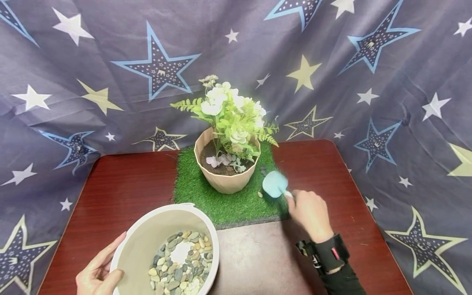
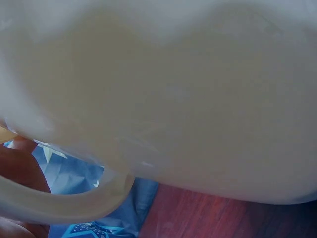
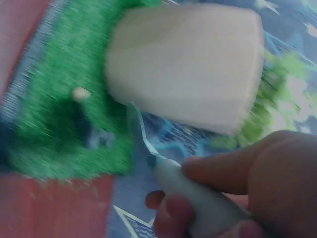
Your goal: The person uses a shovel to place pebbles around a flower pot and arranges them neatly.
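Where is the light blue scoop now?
In the head view, the light blue scoop is right of centre, held in the person's right grip over the green mat's right side, to the lower right of the flower pot.

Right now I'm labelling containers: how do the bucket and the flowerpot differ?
The left hand holds the bucket; the flowerpot stands on a grass mat. The bucket contains pebbles, the flowerpot soil and white flowers. The bucket's rim is round, the flowerpot's angular. Both are open-topped.
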`<state>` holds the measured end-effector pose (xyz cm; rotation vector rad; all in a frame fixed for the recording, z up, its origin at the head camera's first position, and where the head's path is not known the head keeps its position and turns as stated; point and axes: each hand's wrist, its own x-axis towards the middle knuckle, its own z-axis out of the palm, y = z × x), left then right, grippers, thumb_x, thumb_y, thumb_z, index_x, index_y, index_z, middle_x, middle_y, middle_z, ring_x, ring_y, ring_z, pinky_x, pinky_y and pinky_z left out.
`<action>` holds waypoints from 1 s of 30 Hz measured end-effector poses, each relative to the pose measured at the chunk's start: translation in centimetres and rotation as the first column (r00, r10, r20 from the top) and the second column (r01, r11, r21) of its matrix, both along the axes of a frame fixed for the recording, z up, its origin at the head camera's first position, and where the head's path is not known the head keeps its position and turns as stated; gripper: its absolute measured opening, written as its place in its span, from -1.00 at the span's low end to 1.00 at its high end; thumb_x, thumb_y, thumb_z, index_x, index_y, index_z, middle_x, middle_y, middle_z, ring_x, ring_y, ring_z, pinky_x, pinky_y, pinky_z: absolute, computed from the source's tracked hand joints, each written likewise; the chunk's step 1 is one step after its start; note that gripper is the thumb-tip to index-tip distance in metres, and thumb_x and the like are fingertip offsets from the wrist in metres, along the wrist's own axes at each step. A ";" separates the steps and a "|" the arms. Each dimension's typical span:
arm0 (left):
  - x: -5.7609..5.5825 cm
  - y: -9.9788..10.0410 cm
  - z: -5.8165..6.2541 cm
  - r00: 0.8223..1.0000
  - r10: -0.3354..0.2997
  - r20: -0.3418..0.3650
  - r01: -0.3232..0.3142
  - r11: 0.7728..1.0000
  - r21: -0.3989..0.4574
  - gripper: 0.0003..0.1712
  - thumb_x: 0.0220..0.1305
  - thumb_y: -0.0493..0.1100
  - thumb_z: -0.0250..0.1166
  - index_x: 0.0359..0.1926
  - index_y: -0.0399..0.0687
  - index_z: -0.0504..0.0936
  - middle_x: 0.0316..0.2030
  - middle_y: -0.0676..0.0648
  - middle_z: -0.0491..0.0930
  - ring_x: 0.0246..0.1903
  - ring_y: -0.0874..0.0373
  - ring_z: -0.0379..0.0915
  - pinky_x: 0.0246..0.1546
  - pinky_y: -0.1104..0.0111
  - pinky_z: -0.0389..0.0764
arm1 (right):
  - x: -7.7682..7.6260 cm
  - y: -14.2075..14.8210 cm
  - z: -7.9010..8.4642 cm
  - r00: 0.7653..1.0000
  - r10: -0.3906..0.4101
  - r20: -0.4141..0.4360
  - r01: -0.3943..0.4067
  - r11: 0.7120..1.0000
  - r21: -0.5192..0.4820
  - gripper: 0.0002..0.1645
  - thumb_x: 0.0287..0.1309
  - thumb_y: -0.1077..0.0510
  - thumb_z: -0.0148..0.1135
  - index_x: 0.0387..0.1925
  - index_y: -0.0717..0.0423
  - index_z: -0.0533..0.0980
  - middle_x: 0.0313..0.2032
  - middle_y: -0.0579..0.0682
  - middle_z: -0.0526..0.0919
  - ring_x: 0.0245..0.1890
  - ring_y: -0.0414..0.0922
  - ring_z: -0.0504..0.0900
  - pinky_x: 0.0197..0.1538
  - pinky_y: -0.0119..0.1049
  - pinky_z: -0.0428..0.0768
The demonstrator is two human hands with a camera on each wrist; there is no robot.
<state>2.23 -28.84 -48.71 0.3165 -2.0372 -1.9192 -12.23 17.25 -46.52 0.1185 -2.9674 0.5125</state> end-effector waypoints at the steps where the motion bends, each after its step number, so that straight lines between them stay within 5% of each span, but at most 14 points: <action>1: 0.0 -0.1 -0.1 1.000 -0.010 -0.014 0.010 1.000 0.007 -0.14 -0.18 -0.82 -0.10 0.30 -0.65 0.41 -0.07 0.15 0.80 -0.24 0.30 0.77 -0.46 0.38 0.72 | 0.1 0.4 0.7 1.000 0.000 -0.011 0.000 0.999 -0.035 -0.72 0.37 -0.02 0.27 -0.32 0.06 0.73 -0.46 0.14 0.74 -0.42 0.22 0.72 -0.44 0.13 0.60; 5: 0.0 -0.2 -0.4 0.997 -0.050 -0.065 0.052 0.998 0.027 -0.15 -0.18 -0.83 -0.13 0.30 -0.70 0.36 -0.04 0.13 0.79 -0.20 0.30 0.77 -0.40 0.38 0.72 | 1.1 1.2 3.9 0.997 0.060 -0.044 -0.068 0.974 -0.215 -0.68 0.43 -0.08 0.24 -0.03 -0.03 0.76 -0.25 0.00 0.83 -0.22 0.10 0.78 -0.22 0.11 0.66; 9: 0.0 -0.5 -0.5 0.993 -0.079 -0.083 0.081 0.996 0.025 -0.14 -0.18 -0.84 -0.15 0.31 -0.73 0.32 -0.01 0.14 0.78 -0.17 0.32 0.76 -0.37 0.40 0.73 | 2.4 -0.1 6.3 0.982 0.160 -0.099 -0.184 0.921 -0.343 -0.73 0.40 -0.04 0.30 0.03 -0.13 0.75 -0.45 -0.22 0.71 -0.47 -0.21 0.63 -0.34 -0.25 0.59; 12: 0.1 -0.7 -0.7 0.992 -0.095 -0.085 0.097 0.995 0.013 -0.13 -0.18 -0.84 -0.15 0.32 -0.73 0.31 0.01 0.16 0.77 -0.15 0.33 0.76 -0.35 0.41 0.73 | 3.0 -2.3 6.7 0.927 0.303 -0.220 -0.364 0.870 -0.333 -0.73 0.33 0.02 0.37 0.03 -0.11 0.75 -0.43 -0.25 0.75 -0.55 -0.38 0.50 -0.43 -0.44 0.52; 16: 0.1 -0.7 -0.8 0.991 -0.104 -0.082 0.104 0.995 -0.005 -0.13 -0.19 -0.85 -0.15 0.32 -0.74 0.30 0.01 0.19 0.77 -0.16 0.33 0.76 -0.35 0.40 0.73 | 3.1 -6.3 6.4 0.747 0.576 -0.332 -0.639 0.760 -0.118 -0.71 0.28 0.00 0.39 0.02 -0.14 0.75 -0.39 -0.28 0.76 -0.58 -0.49 0.39 -0.51 -0.61 0.39; 18: 0.0 -0.6 -0.9 0.991 -0.105 -0.078 0.105 0.994 -0.008 -0.13 -0.19 -0.84 -0.15 0.32 -0.74 0.30 0.01 0.19 0.77 -0.16 0.33 0.76 -0.36 0.41 0.73 | 3.2 -8.5 6.4 0.676 0.666 -0.314 -0.699 0.715 0.012 -0.75 0.27 -0.06 0.40 -0.03 -0.22 0.75 -0.52 -0.33 0.60 -0.64 -0.48 0.29 -0.59 -0.62 0.21; 20: 0.1 -0.6 -0.8 0.992 -0.103 -0.073 0.103 0.995 -0.002 -0.13 -0.19 -0.84 -0.14 0.32 -0.73 0.31 0.00 0.18 0.77 -0.17 0.33 0.76 -0.38 0.42 0.73 | 3.4 -10.8 6.4 0.648 0.711 -0.275 -0.703 0.696 0.144 -0.81 0.26 -0.11 0.41 -0.11 -0.26 0.74 -0.58 -0.32 0.48 -0.68 -0.42 0.19 -0.62 -0.58 0.06; 24: 0.1 -0.5 -0.7 0.993 -0.096 -0.071 0.097 0.995 0.001 -0.13 -0.19 -0.84 -0.13 0.32 -0.72 0.32 -0.01 0.16 0.78 -0.18 0.33 0.76 -0.40 0.42 0.73 | 4.6 -15.3 6.1 0.633 0.739 -0.230 -0.634 0.666 0.394 -0.93 0.27 -0.07 0.36 -0.28 -0.25 0.68 -0.53 -0.32 0.52 -0.67 -0.37 0.29 -0.64 -0.49 0.07; 27: 0.1 -0.6 -0.7 0.993 -0.093 -0.075 0.093 0.996 0.003 -0.13 -0.19 -0.83 -0.13 0.32 -0.70 0.34 -0.01 0.15 0.78 -0.18 0.31 0.77 -0.39 0.40 0.73 | 5.5 -17.9 5.6 0.590 0.770 -0.243 -0.587 0.615 0.526 -0.88 0.27 0.02 0.31 -0.41 -0.24 0.64 -0.50 -0.29 0.55 -0.62 -0.35 0.40 -0.67 -0.45 0.18; 30: 0.1 -1.0 -1.2 0.982 -0.127 -0.141 0.131 0.991 0.012 -0.11 -0.21 -0.84 -0.15 0.32 -0.72 0.33 0.02 0.08 0.78 -0.16 0.28 0.77 -0.37 0.40 0.74 | 6.0 -19.7 5.0 0.521 0.820 -0.236 -0.593 0.546 0.591 -0.78 0.29 0.03 0.27 -0.50 -0.28 0.63 -0.50 -0.29 0.54 -0.56 -0.34 0.46 -0.60 -0.43 0.33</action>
